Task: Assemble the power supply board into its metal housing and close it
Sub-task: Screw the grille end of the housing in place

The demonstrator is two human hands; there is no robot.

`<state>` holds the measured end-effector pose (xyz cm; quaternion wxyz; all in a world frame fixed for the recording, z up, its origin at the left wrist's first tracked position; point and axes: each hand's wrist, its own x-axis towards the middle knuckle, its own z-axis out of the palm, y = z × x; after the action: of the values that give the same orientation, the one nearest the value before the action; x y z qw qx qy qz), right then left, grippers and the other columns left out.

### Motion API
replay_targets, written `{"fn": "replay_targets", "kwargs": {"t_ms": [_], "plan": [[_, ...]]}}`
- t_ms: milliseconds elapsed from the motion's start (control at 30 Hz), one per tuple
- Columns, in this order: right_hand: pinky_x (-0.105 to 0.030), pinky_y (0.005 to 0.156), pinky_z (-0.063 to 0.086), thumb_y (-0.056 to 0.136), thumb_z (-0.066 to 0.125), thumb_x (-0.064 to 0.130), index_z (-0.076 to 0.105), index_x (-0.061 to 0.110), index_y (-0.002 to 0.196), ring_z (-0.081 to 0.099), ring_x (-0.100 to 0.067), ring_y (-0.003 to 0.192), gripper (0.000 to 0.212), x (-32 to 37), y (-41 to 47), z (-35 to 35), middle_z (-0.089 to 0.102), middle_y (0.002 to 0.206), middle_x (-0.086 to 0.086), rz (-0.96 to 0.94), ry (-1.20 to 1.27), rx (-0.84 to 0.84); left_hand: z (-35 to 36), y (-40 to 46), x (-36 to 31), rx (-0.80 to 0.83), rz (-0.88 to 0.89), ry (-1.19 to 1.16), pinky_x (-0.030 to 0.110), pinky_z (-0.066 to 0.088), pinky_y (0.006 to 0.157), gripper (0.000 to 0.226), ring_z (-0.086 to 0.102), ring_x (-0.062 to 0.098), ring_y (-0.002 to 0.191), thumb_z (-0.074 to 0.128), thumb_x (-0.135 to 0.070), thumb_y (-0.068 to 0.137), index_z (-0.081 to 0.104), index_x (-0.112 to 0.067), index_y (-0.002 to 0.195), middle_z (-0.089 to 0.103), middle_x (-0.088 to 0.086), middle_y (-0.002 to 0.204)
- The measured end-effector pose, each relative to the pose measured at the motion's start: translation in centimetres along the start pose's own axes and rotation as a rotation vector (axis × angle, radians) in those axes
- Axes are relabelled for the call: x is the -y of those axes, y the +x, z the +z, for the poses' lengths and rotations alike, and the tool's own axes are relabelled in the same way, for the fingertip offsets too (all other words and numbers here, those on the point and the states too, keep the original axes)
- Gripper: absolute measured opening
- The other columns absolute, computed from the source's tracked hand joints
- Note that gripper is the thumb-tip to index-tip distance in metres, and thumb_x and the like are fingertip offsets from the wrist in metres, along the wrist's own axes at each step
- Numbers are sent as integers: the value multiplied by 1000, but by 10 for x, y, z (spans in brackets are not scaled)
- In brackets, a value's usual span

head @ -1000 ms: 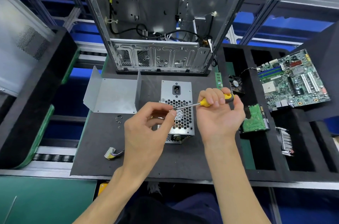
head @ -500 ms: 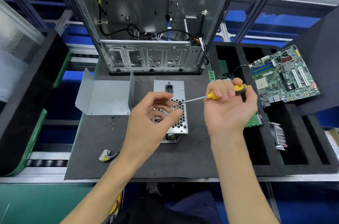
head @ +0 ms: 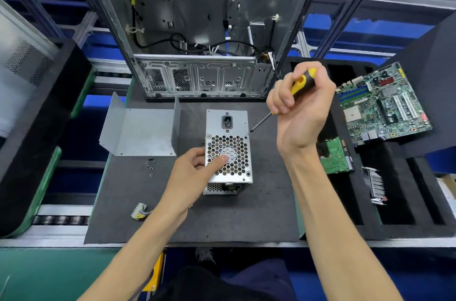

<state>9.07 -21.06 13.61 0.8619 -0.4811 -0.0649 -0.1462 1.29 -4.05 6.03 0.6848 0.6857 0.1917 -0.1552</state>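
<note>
The silver power supply housing (head: 228, 152) stands on the dark foam mat (head: 197, 214), its honeycomb grille and power socket facing up. My left hand (head: 192, 170) grips its left side, thumb across the grille. My right hand (head: 301, 113) holds a yellow-and-black screwdriver (head: 299, 83) tilted down-left. The screwdriver's tip sits at the screw in the grille's upper right corner. The bent metal cover (head: 140, 131) lies open to the left of the housing. Several loose screws (head: 150, 165) lie just below that cover.
An open computer case (head: 202, 29) stands upright behind the mat. A white wire connector (head: 139, 212) lies at the mat's left front. On the right, black foam trays hold a motherboard (head: 382, 103), a green board (head: 334, 155) and a heatsink (head: 376, 184).
My right hand has raised the screwdriver handle and brought the tip onto the upper right corner screw. My left hand left the screwdriver tip and took hold of the housing's left side.
</note>
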Motion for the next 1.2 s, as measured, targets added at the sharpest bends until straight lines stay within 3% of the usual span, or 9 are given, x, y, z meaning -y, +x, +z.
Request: {"fn": "replay_targets", "kwargs": {"t_ms": [433,533,633,700,800,900,967,1033,1200], "plan": [[-27,52,31,99,37,38,55,18,84,28,-16,49,31,-13,-3,4,37,57,4,34,-178,104,-1,3,3,20,9,-24,32,55,91,35,74,13,97,81,-30,82,69,-22,114,78,-5,100],[-30,58,38,103,36,35,60,16,93,45,-19,59,32,-11,-8,10,51,67,0,35,-301,139,-1,4,3,16,10,-21,33,56,91,32,74,11,94,82,-30,82,70,-23,111,78,-6,98],[-24,58,46,102,52,19,44,12,99,63,-21,63,10,-10,-10,15,66,76,-2,14,-376,180,-2,5,3,16,7,-24,35,57,92,32,75,13,93,82,-29,82,70,-23,111,79,-5,98],[-24,54,43,99,58,15,34,16,99,52,-16,53,24,-8,-8,17,58,66,2,13,-386,183,-2,5,3,16,6,-36,36,57,92,33,75,15,94,82,-27,82,70,-21,112,79,-3,99],[-27,61,38,106,43,29,49,18,116,42,-15,62,16,-8,-8,16,47,69,1,49,-430,225,-2,5,3,15,4,-39,33,57,90,33,75,15,94,82,-27,82,69,-21,112,79,-4,98],[-31,67,43,108,39,23,59,15,113,53,-17,70,23,-5,-9,18,58,80,1,79,-468,214,-2,5,2,20,-1,-33,34,57,91,34,75,14,93,82,-28,82,69,-21,113,79,-4,98],[-25,63,48,105,52,13,48,13,104,61,-17,66,4,-4,-7,18,65,80,-1,63,-458,217,-2,6,2,18,-5,-28,38,57,94,36,75,14,93,83,-28,81,68,-20,114,79,-3,98],[-21,58,44,103,57,13,41,15,103,53,-13,59,16,-4,-6,21,57,69,-1,63,-468,211,-2,5,2,16,-9,-28,41,56,96,37,75,16,94,83,-29,81,68,-20,114,79,-2,98],[-29,72,44,107,35,29,63,18,120,52,-14,75,32,-6,-5,18,58,82,3,141,-456,254,-4,4,4,34,-9,-26,40,56,97,40,75,13,94,82,-32,82,67,-21,117,79,-3,100]]}}
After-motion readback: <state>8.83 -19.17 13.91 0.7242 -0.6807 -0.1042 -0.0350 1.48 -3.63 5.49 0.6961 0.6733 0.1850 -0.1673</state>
